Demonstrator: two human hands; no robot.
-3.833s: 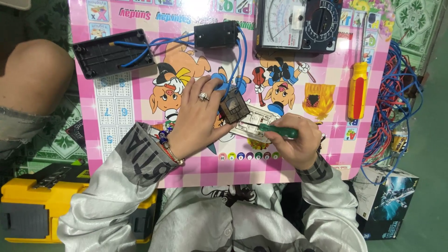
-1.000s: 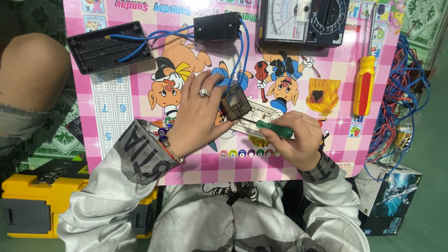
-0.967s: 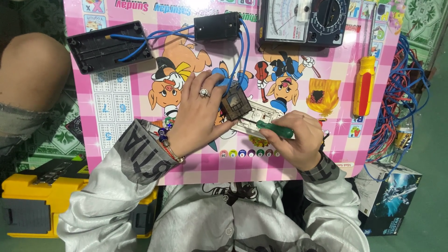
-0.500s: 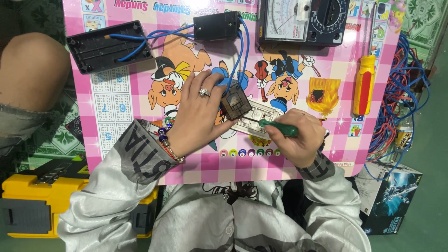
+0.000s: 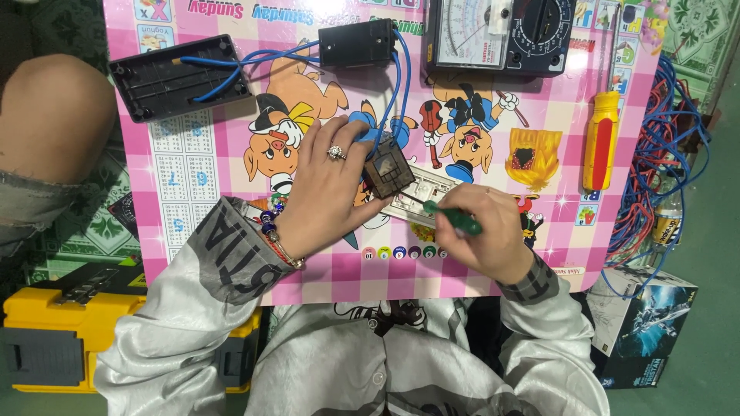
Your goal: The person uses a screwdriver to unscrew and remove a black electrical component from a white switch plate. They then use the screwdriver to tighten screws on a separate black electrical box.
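Two hands work near the pink counter's (image 5: 231, 231) front edge: the left hand (image 5: 327, 192) pinches a small dark component (image 5: 388, 174) over a white switch plate (image 5: 420, 196); the right hand (image 5: 482, 240) fingers close round a green-handled screwdriver (image 5: 453, 218).

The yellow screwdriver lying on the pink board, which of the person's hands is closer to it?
Right. The right hand, holding a green-handled screwdriver, sits just below-left of the yellow screwdriver. The left hand rests farther left, on the small dark component.
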